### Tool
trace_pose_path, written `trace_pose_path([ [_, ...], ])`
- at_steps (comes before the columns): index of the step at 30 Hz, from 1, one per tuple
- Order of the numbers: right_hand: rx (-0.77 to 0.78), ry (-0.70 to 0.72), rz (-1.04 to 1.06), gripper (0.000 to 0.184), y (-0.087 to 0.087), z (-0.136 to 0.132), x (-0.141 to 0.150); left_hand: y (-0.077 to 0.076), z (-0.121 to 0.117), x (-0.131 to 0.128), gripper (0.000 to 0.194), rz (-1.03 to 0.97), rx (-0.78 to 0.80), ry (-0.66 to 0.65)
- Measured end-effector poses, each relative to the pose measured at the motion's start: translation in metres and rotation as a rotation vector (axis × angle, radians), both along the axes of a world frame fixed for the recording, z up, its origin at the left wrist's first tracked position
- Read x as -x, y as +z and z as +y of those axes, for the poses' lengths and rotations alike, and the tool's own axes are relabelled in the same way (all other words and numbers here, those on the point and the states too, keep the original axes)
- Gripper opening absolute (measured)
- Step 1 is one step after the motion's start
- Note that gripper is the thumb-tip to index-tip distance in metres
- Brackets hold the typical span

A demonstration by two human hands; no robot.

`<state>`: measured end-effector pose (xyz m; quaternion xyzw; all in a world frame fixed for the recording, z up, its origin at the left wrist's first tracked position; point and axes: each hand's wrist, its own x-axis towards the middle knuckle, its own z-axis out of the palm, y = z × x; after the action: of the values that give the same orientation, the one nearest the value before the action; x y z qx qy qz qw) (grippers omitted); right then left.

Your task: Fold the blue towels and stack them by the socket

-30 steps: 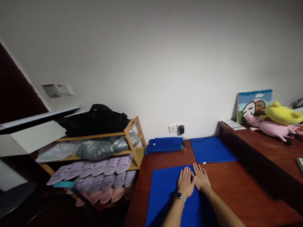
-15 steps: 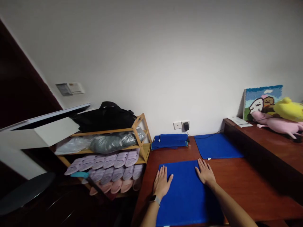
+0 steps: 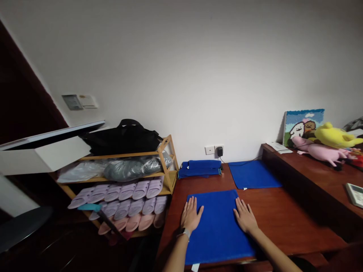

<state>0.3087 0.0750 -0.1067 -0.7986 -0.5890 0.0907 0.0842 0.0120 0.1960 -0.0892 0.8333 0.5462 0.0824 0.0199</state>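
Seen from the head camera, looking forward and down: two bare arms reach out over a reddish-brown wooden desk [image 3: 286, 223]. Both hands lie flat and open, fingers spread, gripping nothing. The left hand [image 3: 191, 215], with a watch [image 3: 184, 234] on its wrist, rests at the left edge of a flat blue cloth [image 3: 217, 230], partly on the cloth. The right hand [image 3: 245, 216] presses on the cloth's right edge. The cloth lies square on the desk, between the hands and close to the near edge, with a small white tag [image 3: 195, 267] at its lower edge.

Farther along the desk are a folded blue bundle [image 3: 200, 169] and, just to its right, a second flat blue cloth [image 3: 253, 174], both near the wall. Above them, a charger [image 3: 219, 152] sits in a wall socket.

To the right, on a raised wooden ledge [image 3: 306, 177], are a yellow plush [image 3: 330, 136], a pink plush [image 3: 319, 152], a woolly picture [image 3: 303, 126] and a white remote [image 3: 354, 195].

To the left stands a bamboo rack [image 3: 167, 166] holding lilac and pink slippers [image 3: 127, 198], with a black bag [image 3: 121, 139] on top — a grey bundle [image 3: 130, 169] lies on its middle shelf.
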Motion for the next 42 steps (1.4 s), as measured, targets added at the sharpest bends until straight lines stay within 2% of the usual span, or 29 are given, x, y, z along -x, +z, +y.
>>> trace_pose_path([
  [6,-0.017,-0.005,0.022,0.07,0.01,-0.003,0.005,0.01,0.0,0.003,0.083,0.041,0.033,0.002],
  [9,-0.025,0.005,0.038,0.07,0.015,-0.003,0.006,0.017,-0.009,-0.012,0.08,0.033,-0.001,-0.01],
  [11,-0.032,0.007,0.043,0.07,0.017,-0.003,0.007,0.019,-0.024,-0.038,0.077,-0.006,-0.034,-0.073],
  [16,-0.02,0.05,0.034,0.067,0.013,-0.005,0.002,0.012,-0.075,-0.138,0.071,-0.11,0.008,-0.365],
  [18,-0.004,0.083,0.007,0.068,0.009,-0.005,0.0,0.005,-0.087,-0.166,0.071,-0.138,0.048,-0.376],
  [20,-0.001,0.084,-0.009,0.069,0.007,-0.005,-0.001,-0.001,-0.092,-0.175,0.071,-0.152,0.073,-0.352],
  [22,-0.008,0.062,-0.001,0.068,0.007,-0.005,0.0,-0.003,-0.089,-0.165,0.07,-0.149,0.078,-0.347],
  [24,-0.019,0.029,0.016,0.068,0.008,-0.004,0.002,-0.001,-0.084,-0.138,0.07,-0.125,0.071,-0.338],
  [26,-0.026,-0.001,0.025,0.07,0.01,-0.003,0.004,0.003,-0.077,-0.1,0.073,-0.083,0.066,-0.276],
  [29,-0.028,-0.01,0.036,0.071,0.01,-0.003,0.006,0.007,-0.066,-0.035,0.08,-0.024,0.068,-0.114],
  [31,-0.029,-0.009,0.041,0.071,0.009,-0.003,0.006,0.005,-0.06,0.004,0.084,-0.005,0.062,-0.017],
  [33,-0.025,-0.009,0.027,0.071,0.009,-0.004,0.006,0.0,-0.057,0.032,0.084,-0.007,0.039,0.035],
  [36,-0.002,-0.014,-0.003,0.071,0.012,-0.003,0.005,-0.006,-0.056,0.048,0.081,-0.024,0.002,0.047],
  [42,-0.005,-0.043,-0.024,0.07,0.015,-0.011,0.009,-0.001,-0.063,0.042,0.082,-0.038,-0.001,0.044],
])
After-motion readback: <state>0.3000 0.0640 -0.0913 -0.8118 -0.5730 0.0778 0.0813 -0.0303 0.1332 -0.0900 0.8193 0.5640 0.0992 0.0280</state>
